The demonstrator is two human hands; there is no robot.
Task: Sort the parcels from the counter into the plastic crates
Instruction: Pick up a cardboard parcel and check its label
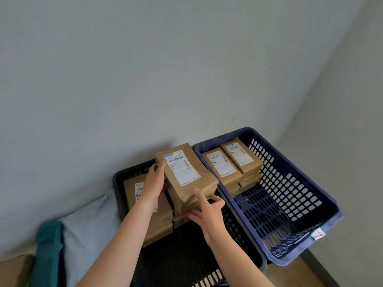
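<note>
Left hand (154, 181) grips the left side of a brown cardboard parcel with a white label (186, 172), and right hand (207, 212) pinches its near corner. It's sitting over the stacked brown parcels (163, 222) at the far edge of the black plastic crate (124, 175), right beside the blue plastic crate (331, 208).

Corner of a plain room where I sort post. Bare grey walls (145, 69) meet over a wood-toned floor (290, 274) with a dark skirting board (323, 266). Labelled cardboard parcels (221, 162) sit in a black crate (124, 172) and a blue crate (286, 183). A pale pillow (89, 220) and teal cloth (47, 245) (bedding, apparently) suggest a home, not a depot.
</note>
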